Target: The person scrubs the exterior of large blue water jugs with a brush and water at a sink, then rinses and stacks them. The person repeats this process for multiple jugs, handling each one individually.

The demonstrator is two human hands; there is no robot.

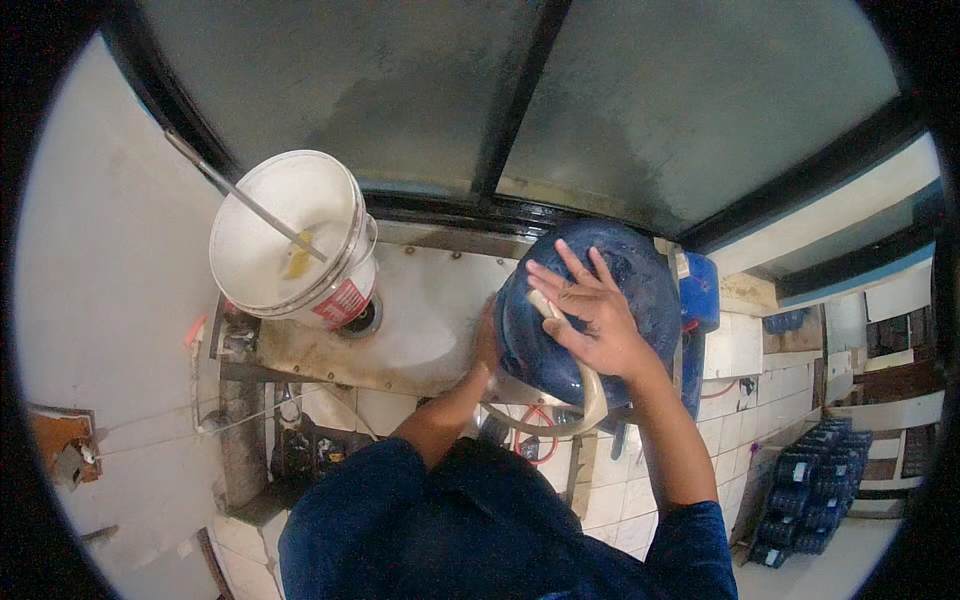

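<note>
A large dark-blue water jug (648,300) stands on the metal counter in front of me, its wet round top surface toward me. My left hand (487,340) lies against the jug's left side, with its fingers mostly hidden. Over the jug is my right hand (595,315), fingers spread and thumb across a cream hose (592,390). The hose's end sticks out between thumb and index finger. From there the hose bends down past the counter's front edge and curves left.
On the counter's (425,310) left, a white bucket (285,160) holds a long-handled stick and something yellow. A drain hole (362,318) is beside it. Dark-framed glass panels (400,90) rise behind. A blue container (698,290) is right of the jug; stacked dark-blue jugs (815,490) stand at lower right.
</note>
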